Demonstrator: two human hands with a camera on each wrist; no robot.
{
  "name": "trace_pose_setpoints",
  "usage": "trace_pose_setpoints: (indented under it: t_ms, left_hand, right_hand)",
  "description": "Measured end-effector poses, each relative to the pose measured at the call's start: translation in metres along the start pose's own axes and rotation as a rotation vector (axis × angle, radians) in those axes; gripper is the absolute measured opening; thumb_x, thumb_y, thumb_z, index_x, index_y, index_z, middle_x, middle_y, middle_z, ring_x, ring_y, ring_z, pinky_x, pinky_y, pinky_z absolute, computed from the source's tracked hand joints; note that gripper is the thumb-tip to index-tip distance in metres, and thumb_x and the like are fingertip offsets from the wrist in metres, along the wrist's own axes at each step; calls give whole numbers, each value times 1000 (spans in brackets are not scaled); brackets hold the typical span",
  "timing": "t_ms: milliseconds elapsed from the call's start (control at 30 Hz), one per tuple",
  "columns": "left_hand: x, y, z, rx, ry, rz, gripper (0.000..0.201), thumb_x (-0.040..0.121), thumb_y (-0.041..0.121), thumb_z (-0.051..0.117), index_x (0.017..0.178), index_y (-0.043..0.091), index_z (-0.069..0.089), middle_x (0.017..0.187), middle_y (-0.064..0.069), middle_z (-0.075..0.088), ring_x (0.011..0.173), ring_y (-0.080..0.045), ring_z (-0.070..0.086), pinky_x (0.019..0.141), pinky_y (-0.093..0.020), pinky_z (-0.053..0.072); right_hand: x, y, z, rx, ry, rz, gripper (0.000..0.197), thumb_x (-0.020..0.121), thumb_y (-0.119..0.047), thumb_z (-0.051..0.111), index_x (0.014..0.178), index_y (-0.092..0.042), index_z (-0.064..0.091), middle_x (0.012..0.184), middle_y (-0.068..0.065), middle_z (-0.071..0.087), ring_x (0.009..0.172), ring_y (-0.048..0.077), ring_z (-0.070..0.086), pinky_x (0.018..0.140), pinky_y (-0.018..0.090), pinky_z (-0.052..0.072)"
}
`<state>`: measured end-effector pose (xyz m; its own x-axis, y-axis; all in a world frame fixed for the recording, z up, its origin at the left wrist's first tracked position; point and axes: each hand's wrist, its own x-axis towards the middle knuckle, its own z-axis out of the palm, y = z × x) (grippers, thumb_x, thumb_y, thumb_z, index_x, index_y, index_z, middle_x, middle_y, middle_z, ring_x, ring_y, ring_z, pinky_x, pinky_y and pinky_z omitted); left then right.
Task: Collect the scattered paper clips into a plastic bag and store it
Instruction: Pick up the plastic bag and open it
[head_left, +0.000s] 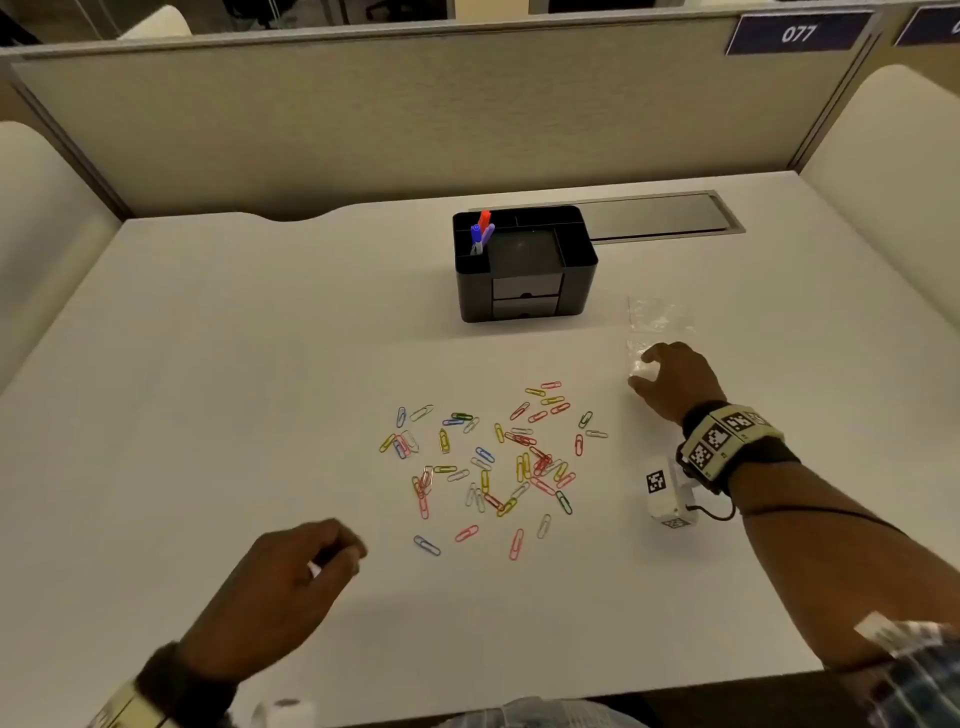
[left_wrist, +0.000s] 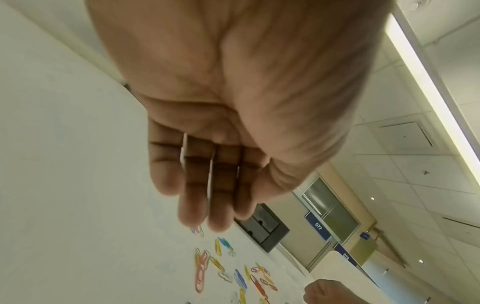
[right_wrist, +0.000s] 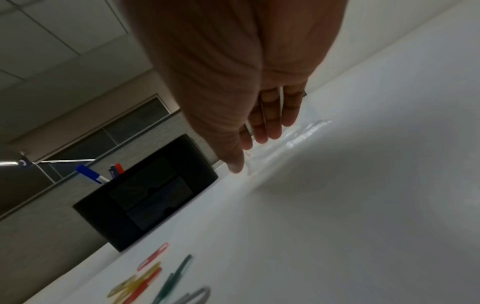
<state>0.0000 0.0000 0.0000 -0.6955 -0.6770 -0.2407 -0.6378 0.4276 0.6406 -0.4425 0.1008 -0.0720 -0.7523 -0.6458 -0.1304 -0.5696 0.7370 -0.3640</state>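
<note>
Several coloured paper clips (head_left: 488, 462) (left_wrist: 228, 273) (right_wrist: 155, 273) lie scattered on the middle of the white table (head_left: 208, 389). A clear plastic bag (head_left: 660, 317) (right_wrist: 301, 137) lies flat to their right, behind the clips. My right hand (head_left: 644, 371) (right_wrist: 249, 152) is down on the bag's near end, thumb and fingers pinching a bunched bit of it. My left hand (head_left: 348, 556) (left_wrist: 205, 205) hovers above the table in front and to the left of the clips, fingers loosely bent and holding nothing.
A black desk organizer (head_left: 524, 265) (left_wrist: 262, 228) (right_wrist: 153, 195) with pens (head_left: 482, 231) and two small front drawers stands behind the clips. A grey cable hatch (head_left: 660, 215) sits in the table behind it. Beige partitions wall in the back and sides.
</note>
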Motion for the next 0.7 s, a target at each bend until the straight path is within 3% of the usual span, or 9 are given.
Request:
trace_pose_setpoints:
  t_ms: [133,200,433,700]
  left_hand:
    - [40,21,17,-79,22,62,14,89,22,57,78,27,65,81,19,69,75,-5,64,68,-29,54]
    - [57,29,27,-113,-5,85,14,90,25,56,79,27,64,77,13,70,75,-3,64,68,-25,53]
    - [88,43,35,-88,-47,159,14,91,27,54,80,28,63,75,11,69,77,-2,63,67,-17,48]
    - [96,47,39,-148,-70,146,13,91,27,55,83,32,63,78,14,70,77,1,64,67,-15,48]
  right_hand:
    - [4,0,5,-32,-20,38,49,87,-33,63,127,-7,52,130,17,53,121,34,48,101,41,39]
    - [7,1,7,-52,-33,56,46,88,-32,62,127,-7,53,129,17,53,121,34,48,101,41,39]
    - [8,-1,7,-114,31,3,25,92,-25,56,103,-4,67,108,17,63,103,35,59,85,38,48]
    - [-1,-2,6,-106,53,3,24,95,-22,47,100,-6,64,105,15,61,98,33,58,81,39,48]
